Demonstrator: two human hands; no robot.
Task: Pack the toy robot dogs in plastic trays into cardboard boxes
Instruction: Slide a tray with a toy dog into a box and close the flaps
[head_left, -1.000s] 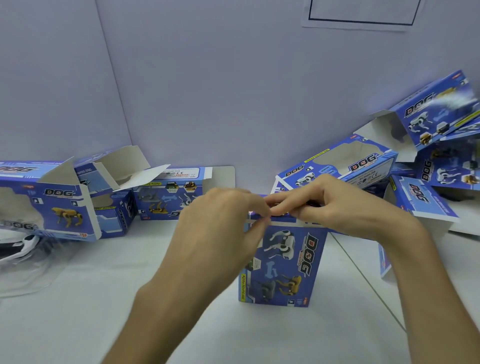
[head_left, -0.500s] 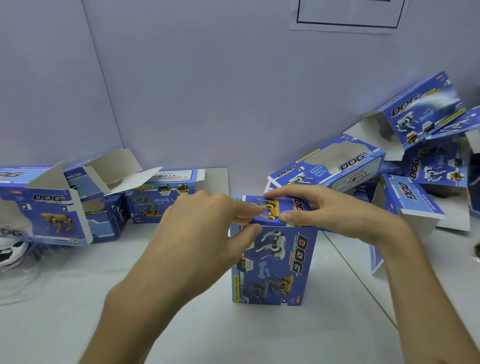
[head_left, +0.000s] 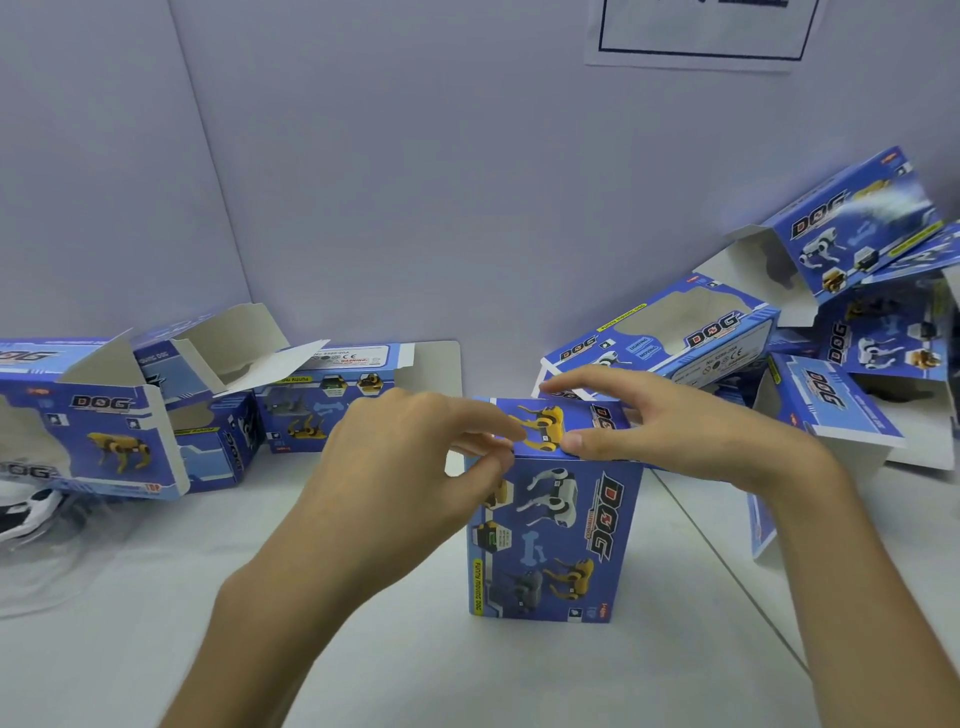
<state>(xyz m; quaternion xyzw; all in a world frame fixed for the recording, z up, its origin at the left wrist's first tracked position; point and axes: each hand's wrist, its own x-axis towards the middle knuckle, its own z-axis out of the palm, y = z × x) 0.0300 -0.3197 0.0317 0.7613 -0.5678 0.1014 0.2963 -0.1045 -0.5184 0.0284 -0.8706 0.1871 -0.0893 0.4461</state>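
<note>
Step in hand: closing top of upright DOG box (head_left: 561, 530), standing between your hands. Top flap (head_left: 558, 418) lies flat, looks tucked in.
Left hand (head_left: 405, 467): pinching box's top corner on its side, index over flap, thumb at front edge.
Right hand (head_left: 701, 436): spread across flap, thumb pressing front edge, fingers reaching rear edge.
Contents hidden; likely dog already inside.
Next move: press flap home, release, set box aside. Then reach far out beyond left hand for white toy robot dog (head_left: 28, 512) in clear plastic tray (head_left: 78, 561), below open DOG boxes (head_left: 104, 415).

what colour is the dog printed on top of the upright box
Yellow: the printed dog sits on the blue top of the upright box. The head view shows it best.
</note>
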